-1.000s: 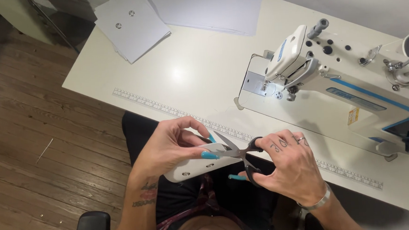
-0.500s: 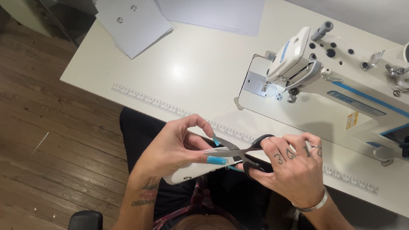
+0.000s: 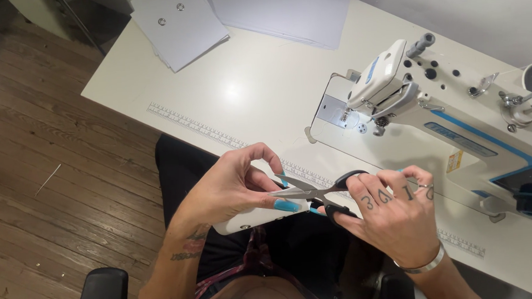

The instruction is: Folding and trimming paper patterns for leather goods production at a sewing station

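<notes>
White desk (image 3: 244,90) fills the upper part of the view, with wood floor (image 3: 43,179) to the left and a sewing machine (image 3: 434,116) standing at the right. Two stacks of pale sheets (image 3: 180,23) lie at the far edge, well apart from the hands, and a ruler strip (image 3: 198,126) runs along the near edge.

Over the lap, just off the desk edge, the left hand (image 3: 232,191) pinches a small white piece (image 3: 251,217), thumb on top and fingers curled beneath. The right hand (image 3: 394,212) is closed through the black loops of the scissors (image 3: 317,192), whose blades are parted and lie across the piece.

The blades sit very close to the left thumb (image 3: 278,203) and its blue nail; a hurried closing could nick it. The piece is held only at one end, so it may twist between the blades and the cut wander. Nothing supports it from below, and a loose pinch would let it fall to the floor.
</notes>
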